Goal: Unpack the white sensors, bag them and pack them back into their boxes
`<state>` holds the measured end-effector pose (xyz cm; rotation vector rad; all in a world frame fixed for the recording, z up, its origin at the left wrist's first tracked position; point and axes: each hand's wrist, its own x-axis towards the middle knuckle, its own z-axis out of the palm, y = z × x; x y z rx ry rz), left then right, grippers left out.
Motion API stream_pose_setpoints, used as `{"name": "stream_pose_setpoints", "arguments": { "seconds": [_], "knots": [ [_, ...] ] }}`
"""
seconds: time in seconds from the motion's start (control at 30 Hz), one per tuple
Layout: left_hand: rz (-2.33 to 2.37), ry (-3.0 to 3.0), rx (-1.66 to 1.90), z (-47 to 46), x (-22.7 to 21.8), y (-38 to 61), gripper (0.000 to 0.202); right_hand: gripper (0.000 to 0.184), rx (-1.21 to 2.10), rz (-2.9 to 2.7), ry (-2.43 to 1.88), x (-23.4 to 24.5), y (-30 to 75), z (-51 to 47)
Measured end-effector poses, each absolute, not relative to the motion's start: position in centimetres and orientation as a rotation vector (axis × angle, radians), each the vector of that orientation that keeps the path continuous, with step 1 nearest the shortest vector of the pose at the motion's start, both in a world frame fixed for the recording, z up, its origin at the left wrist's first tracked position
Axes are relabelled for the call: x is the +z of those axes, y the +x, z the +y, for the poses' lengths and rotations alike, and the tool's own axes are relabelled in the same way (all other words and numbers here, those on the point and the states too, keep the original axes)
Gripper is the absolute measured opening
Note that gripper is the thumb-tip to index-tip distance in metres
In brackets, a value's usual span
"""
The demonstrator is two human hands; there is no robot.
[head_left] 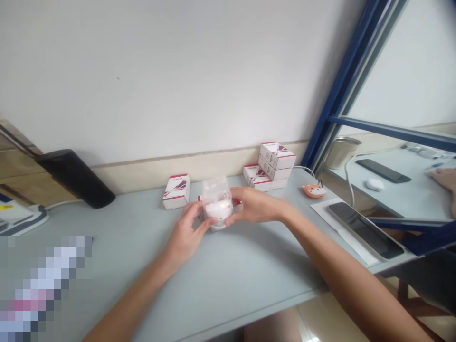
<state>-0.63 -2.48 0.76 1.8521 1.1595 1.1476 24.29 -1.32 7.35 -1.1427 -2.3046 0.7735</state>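
Between my two hands is a small white rounded case [218, 209], with a clear plastic bag [215, 187] standing up around its top. My left hand [188, 227] grips it from the left, the thumb along its lower front. From the right, my right hand [251, 204] pinches the other side, fingers behind and thumb in front. Parts of a red-and-white box show behind the case and between my fingers, mostly hidden. What the case is cannot be made out.
A white-and-red box [177, 191] stands left of my hands, and several similar boxes [272, 164] are stacked by the wall. Rightward are an orange animal-shaped item [314, 190], a smartphone [365, 229] and a blue-framed partition [331, 109]. A black object [76, 178] leans at left.
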Motion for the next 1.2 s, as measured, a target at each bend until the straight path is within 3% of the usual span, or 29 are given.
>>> {"name": "stream_pose_setpoints", "arguments": {
  "seconds": [0.13,0.4,0.7,0.83,0.97,1.2],
  "knots": [
    [1.155,1.941,1.109,-2.2,0.6,-0.6,0.039,0.051,0.883,-2.342,-1.058,7.6,24.8,-1.3],
    [1.317,2.156,1.011,-1.8,-0.3,-0.5,0.05,0.038,0.921,-2.421,-1.188,7.0,25.0,-0.8],
    [1.364,2.358,0.912,-1.4,-0.5,-0.8,0.035,0.028,0.605,-2.503,-1.381,6.2,23.5,-0.9],
    [1.395,2.312,0.945,-1.8,-0.4,-0.6,0.044,0.021,0.513,-2.546,-1.386,5.3,22.9,-0.9],
    [1.316,2.062,1.046,-2.3,-0.1,-0.2,0.046,0.026,0.518,-2.561,-1.393,4.8,22.3,-0.9],
    [1.199,1.759,0.861,-2.2,0.2,-0.2,0.045,0.037,0.735,-2.55,-1.319,4.7,22.1,-1.1]
  ]
}}
